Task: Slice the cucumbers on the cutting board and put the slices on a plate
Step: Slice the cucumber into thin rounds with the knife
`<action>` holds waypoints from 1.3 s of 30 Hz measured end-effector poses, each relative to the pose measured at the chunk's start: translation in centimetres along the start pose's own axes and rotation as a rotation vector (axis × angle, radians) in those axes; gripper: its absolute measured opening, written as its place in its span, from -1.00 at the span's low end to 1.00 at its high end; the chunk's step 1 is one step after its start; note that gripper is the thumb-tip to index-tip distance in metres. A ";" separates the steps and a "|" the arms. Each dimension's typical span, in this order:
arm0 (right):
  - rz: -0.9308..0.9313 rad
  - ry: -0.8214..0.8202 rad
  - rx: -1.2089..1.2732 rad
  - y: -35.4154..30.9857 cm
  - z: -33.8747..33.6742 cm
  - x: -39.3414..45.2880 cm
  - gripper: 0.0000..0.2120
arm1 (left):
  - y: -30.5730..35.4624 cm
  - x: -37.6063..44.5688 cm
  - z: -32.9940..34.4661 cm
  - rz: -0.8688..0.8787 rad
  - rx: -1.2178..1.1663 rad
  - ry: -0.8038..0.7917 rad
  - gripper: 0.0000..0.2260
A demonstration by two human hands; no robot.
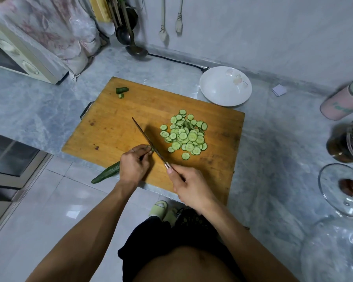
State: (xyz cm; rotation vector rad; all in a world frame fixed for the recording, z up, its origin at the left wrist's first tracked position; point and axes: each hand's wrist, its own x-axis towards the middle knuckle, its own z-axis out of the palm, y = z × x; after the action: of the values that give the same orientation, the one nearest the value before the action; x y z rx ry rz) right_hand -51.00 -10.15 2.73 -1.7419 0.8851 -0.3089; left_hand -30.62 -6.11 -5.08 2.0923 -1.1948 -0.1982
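A wooden cutting board [120,123] lies on the marble counter. My left hand [134,164] grips a dark green cucumber [106,173] whose tail sticks out over the board's near edge. My right hand [189,186] holds a knife [147,139] by the handle, its blade set against the cucumber's cut end at my left fingertips. A heap of several thin cucumber slices [184,135] lies on the board right of the blade. A cut-off cucumber end [122,90] and a small piece sit at the board's far left corner. A white plate [218,94], holding nothing, stands behind the board's far right corner.
A toaster oven [18,58] stands at the far left, ladles [130,37] hang by the wall. A pink tumbler [342,102], a dark jar [346,141] and a glass lid [342,190] line the right side. The counter edge drops to a tiled floor at the left.
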 end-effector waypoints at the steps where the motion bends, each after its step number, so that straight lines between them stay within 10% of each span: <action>1: 0.001 0.002 -0.001 -0.1 -0.1 -0.1 -0.77 | 0.0 0.0 0.0 0.001 -0.001 0.002 -0.89; 19: 0.019 -0.004 -0.034 0.1 1.9 1.7 -0.74 | 0.2 -0.3 0.4 -0.069 -0.058 0.004 -0.83; 29: 0.479 -0.117 0.023 -1.1 0.8 1.3 -0.37 | 0.1 -1.0 -0.4 0.025 0.118 -0.015 -0.81; 39: 0.442 -0.062 -0.063 0.5 0.4 1.6 -0.39 | -0.3 -1.4 -0.7 0.024 0.095 -0.032 -0.82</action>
State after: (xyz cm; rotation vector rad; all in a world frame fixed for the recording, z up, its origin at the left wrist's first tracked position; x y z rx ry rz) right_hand -49.90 -11.01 1.78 -1.5520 1.2129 0.0648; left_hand -30.87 -4.56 -5.00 2.1626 -1.2706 -0.1669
